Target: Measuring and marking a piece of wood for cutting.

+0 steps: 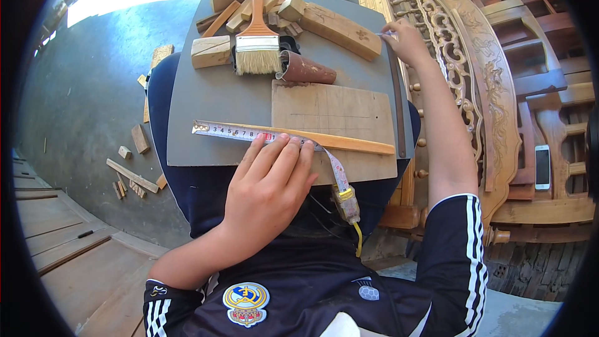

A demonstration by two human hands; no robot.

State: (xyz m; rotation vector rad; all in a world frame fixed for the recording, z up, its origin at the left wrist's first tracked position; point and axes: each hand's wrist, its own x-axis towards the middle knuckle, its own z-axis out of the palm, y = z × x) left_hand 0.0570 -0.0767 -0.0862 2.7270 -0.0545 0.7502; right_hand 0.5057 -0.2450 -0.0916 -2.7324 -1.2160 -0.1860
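Note:
My left hand (pixel 268 187) has its fingers together over a metal tape measure blade (pixel 231 132), holding it along a narrow wooden strip (pixel 359 145) on a pencil-lined board (pixel 327 106). The tape's case (pixel 346 203) hangs below the board's edge with a yellow strap. At the upper right my right hand (pixel 402 40) pinches something small and thin beside a long wooden block (pixel 337 31). A paintbrush (pixel 257 50) with an orange handle lies among wood offcuts (pixel 211 53), next to a rolled brown sheet (pixel 309 70). All rest on a grey panel (pixel 206 100) over my lap.
Carved wooden furniture pieces (pixel 493 68) fill the right side, with a white phone (pixel 541 167) on them. Wood scraps (pixel 140 139) lie on the grey concrete floor (pixel 93 87) at left. Brown wooden panels (pixel 81 274) lie at the lower left.

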